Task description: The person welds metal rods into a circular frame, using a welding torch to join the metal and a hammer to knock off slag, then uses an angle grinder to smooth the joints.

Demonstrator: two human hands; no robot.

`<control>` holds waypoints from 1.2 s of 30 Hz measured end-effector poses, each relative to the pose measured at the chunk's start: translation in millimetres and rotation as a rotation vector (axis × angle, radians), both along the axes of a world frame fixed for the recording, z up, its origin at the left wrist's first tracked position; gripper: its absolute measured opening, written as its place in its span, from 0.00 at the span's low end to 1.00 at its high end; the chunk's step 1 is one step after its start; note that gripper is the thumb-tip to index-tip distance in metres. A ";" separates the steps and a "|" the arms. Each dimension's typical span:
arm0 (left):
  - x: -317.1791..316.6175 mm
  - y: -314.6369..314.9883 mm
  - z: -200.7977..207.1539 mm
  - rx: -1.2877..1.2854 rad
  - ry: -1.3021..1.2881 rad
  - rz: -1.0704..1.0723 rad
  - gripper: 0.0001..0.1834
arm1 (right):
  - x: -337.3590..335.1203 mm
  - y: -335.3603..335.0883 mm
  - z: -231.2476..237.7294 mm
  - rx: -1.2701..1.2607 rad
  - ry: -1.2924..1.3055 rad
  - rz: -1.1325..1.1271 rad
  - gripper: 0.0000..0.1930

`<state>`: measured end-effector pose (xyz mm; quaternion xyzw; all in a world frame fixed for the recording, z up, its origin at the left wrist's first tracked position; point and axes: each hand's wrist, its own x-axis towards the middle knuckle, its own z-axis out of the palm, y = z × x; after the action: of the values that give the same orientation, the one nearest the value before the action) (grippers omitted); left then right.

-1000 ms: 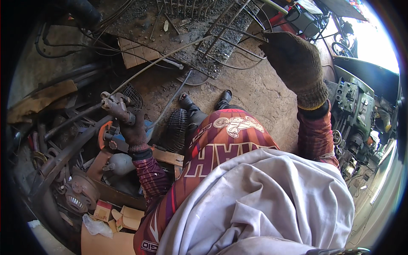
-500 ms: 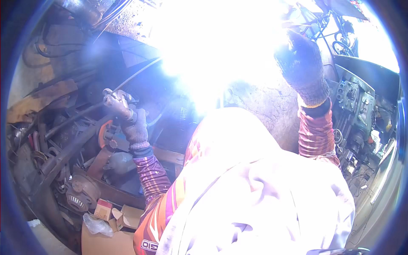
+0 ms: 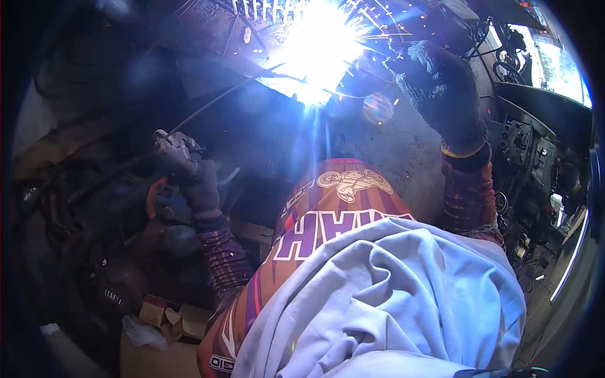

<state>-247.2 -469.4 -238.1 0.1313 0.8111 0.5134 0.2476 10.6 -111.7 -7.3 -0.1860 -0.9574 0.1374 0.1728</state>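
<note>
A blinding white arc (image 3: 321,47) burns at the top middle, throwing sparks across metalwork with a row of upright teeth or bars (image 3: 268,9). My left hand (image 3: 189,164), in a knitted glove, is closed around a thin rod (image 3: 211,103) at left. From the hand the rod slants up and right toward the glare, where its far end is lost. My right hand (image 3: 435,88), in a dark knitted glove with a yellow cuff edge, is closed just right of the arc. Glare and shadow hide what its fingers hold.
Dark machine parts and a curved orange piece (image 3: 153,198) lie at left. Cardboard boxes (image 3: 151,310) and crumpled clear plastic (image 3: 144,332) sit at lower left. A machine with knobs (image 3: 526,142) stands at right, below hanging cables (image 3: 504,60). Pale cloth (image 3: 378,296) drapes over me.
The white glare has shrunk greatly, uncovering the toothed metalwork, flying sparks and my shirt front. The surroundings look darker. Both hands stay in nearly the same places.
</note>
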 end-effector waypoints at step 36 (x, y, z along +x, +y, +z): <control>-1.2 22.2 18.2 -0.239 0.703 -0.176 0.44 | 38.8 45.0 -35.9 0.355 0.128 0.091 0.25</control>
<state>-248.4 -447.2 -219.9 0.3386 0.8864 0.3155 0.0112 49.4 -66.7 -43.1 -0.1001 -0.9610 -0.0147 0.2573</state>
